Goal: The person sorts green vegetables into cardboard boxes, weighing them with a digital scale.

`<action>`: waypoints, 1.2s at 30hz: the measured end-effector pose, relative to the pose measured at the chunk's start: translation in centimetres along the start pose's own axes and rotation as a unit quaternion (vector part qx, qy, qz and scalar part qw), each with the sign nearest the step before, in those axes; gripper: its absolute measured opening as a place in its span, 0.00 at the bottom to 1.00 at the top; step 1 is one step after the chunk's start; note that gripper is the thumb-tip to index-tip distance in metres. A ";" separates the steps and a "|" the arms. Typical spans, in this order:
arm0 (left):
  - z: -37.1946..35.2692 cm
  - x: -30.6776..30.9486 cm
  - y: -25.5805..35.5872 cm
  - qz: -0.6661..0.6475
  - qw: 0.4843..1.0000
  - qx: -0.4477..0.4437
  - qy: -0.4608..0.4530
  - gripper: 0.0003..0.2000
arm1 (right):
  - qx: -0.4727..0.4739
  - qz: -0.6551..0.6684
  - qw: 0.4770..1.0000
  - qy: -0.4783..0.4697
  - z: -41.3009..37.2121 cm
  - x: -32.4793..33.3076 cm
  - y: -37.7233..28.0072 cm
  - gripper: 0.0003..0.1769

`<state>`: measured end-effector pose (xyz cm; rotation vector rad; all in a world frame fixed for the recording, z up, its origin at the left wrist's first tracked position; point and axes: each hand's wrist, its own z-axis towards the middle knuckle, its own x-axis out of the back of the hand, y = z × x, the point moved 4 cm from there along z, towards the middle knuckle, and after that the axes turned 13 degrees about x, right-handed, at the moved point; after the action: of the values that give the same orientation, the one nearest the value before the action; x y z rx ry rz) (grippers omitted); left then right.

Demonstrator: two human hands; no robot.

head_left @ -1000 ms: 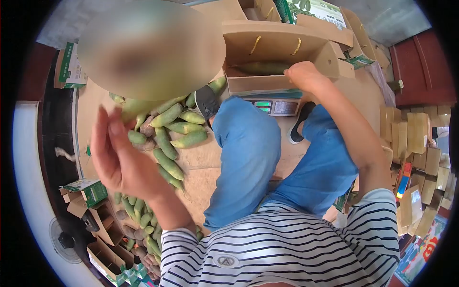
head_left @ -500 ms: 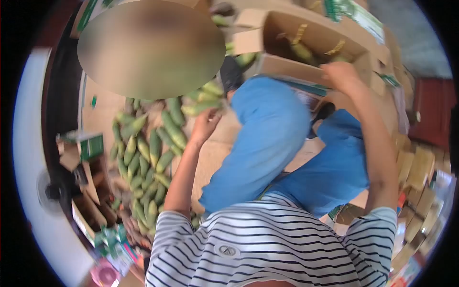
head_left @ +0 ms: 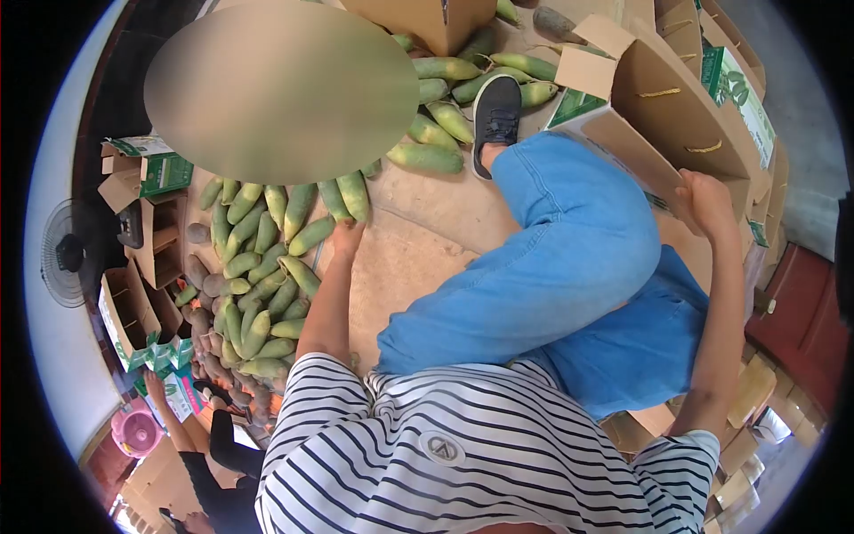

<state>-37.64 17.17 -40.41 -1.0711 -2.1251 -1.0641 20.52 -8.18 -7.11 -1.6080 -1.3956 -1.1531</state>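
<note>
Dozens of long green vegetables [head_left: 258, 267] lie heaped on the floor [head_left: 418, 240], well left of the open cardboard box [head_left: 676, 98]. The left hand [head_left: 348, 233] reaches down at the edge of the heap nearest the box. Its fingertips are at the floor just beside one vegetable [head_left: 313, 235], and I cannot tell whether it is open or closed. The right hand [head_left: 705, 201] is closed on the box's lower flap, fingers curled over its edge. A dark shoe [head_left: 496, 109] rests left of the box among more vegetables. A fan [head_left: 67, 254] stands far left of the box.
</note>
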 end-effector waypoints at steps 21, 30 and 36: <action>-7.7 1.7 11.0 -0.448 0.863 0.169 -0.164 0.18 | 0.007 0.019 1.000 0.007 0.1 0.1 0.6 0.10; -22.4 5.7 31.0 -0.342 0.873 -0.203 -0.283 0.18 | -0.014 0.000 1.000 -0.006 0.1 -0.1 0.5 0.08; -30.0 4.1 45.2 -0.196 0.797 -0.425 -0.381 0.20 | -0.022 0.000 1.000 0.010 -0.4 -0.6 0.5 0.08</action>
<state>0.78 10.99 -2.46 -1.7229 -2.5882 -2.2258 20.95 -8.90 -7.51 -1.6223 -1.3662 -1.2057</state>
